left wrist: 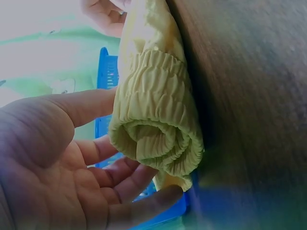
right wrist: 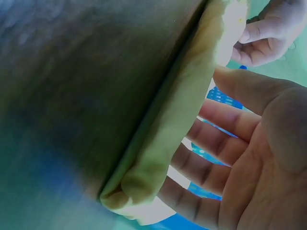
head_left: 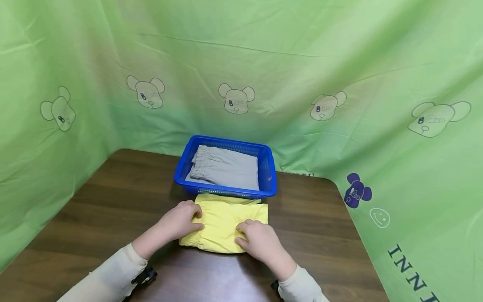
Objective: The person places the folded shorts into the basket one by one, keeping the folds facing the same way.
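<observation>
A pair of yellow elastic-waist shorts or pants (head_left: 220, 226), folded over into a layered bundle, lies flat on the table. Its gathered waistband (left wrist: 156, 86) curls into a spiral at the left end in the left wrist view. My left hand (head_left: 181, 220) rests on that end, thumb and fingers loosely spread over the top. Toward the right end, my right hand (head_left: 262, 241) touches the cloth with its fingertips. In the right wrist view its relaxed fingers (right wrist: 206, 163) lie along the folded edge. A strip of yellow cloth shows behind the bundle, close to the basket.
Just behind the yellow bundle stands a blue plastic basket (head_left: 226, 193) with folded grey elastic-waist pants (head_left: 226, 167) inside. Brown wooden table (head_left: 320, 235) extends to both sides. Green cloth (head_left: 283, 50) printed with bear heads hangs around the back and sides.
</observation>
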The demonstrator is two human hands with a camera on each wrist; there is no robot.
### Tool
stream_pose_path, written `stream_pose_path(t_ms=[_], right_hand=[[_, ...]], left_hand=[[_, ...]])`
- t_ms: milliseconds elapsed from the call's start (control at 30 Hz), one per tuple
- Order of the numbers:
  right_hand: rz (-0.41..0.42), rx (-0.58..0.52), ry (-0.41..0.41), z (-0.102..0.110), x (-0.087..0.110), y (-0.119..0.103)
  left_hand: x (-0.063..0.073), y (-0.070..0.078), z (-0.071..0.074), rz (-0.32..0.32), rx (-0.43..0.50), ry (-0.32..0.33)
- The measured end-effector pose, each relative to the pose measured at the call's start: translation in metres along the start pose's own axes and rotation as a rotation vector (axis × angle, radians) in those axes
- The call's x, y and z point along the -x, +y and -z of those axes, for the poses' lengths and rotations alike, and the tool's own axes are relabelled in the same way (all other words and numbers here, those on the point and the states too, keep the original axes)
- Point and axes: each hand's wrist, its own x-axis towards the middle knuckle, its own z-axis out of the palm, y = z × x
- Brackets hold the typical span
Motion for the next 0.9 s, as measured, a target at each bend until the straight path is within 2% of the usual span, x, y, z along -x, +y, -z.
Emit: stream_pose_path(t_ms=[200,367,567,700,900], right_hand=[[-0.092,-0.061,0.030,0.003,-0.001,0.006],[-0.176,-0.086,0.035,0.005,-0.002,0.013],[-0.267,-0.117,0.014,0.009,-0.003,0.020],[-0.325,-0.131,0.010,0.013,-0.002,0.024],[-0.418,-0.158,0.003,0.019,-0.002,0.034]], left_hand=[[0.002,0.003,0.000,0.066,0.015,-0.002],[0.006,0.003,0.005,0.160,0.005,-0.019],[0.008,-0.003,0.010,0.266,-0.031,-0.096],[0.007,-0.009,0.009,0.272,-0.009,-0.150],[0.005,-0.014,0.010,0.245,0.078,-0.188]])
